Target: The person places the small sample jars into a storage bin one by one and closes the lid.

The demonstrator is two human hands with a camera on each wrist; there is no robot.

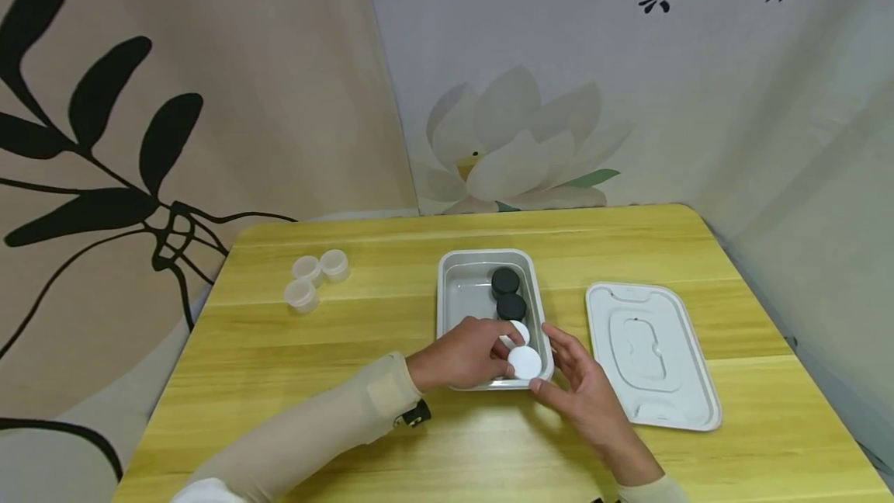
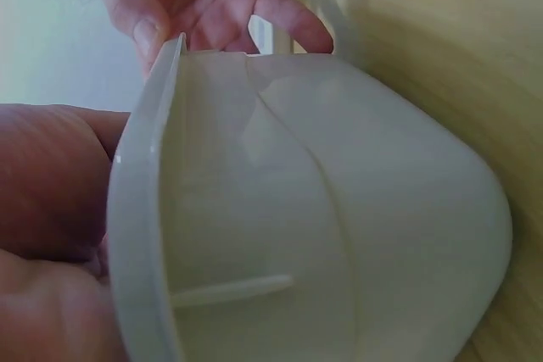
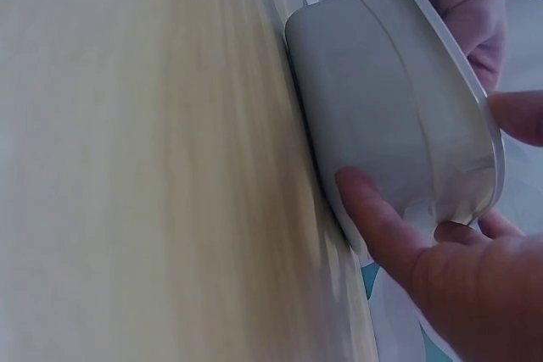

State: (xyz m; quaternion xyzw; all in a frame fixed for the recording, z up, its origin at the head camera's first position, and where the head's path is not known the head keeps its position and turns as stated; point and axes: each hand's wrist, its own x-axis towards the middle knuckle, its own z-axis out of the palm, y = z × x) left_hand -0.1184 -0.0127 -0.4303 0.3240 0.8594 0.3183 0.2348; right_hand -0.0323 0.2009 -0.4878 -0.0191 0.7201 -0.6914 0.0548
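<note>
A pale grey plastic box [image 1: 461, 293] stands on the table, holding two black round lids [image 1: 505, 281] in a line with two white round lids [image 1: 524, 362]. My left hand [image 1: 464, 352] reaches over its left rim and pinches the nearest white lid between thumb and index finger. Whatever lies under the lids is hidden. At the near right corner my right hand [image 1: 583, 390] touches the box from outside, with fairly straight fingers [image 3: 373, 214] on the wall and the thumb at the rim. The left wrist view shows the box wall [image 2: 407, 192] close up.
A flat, pale rectangular box lid [image 1: 642, 352] lies right of the box. Three small translucent round tubs [image 1: 302, 296] stand together at the far left of the wooden table [image 1: 377, 278]. A printed cloth [image 1: 559, 37] hangs behind the table.
</note>
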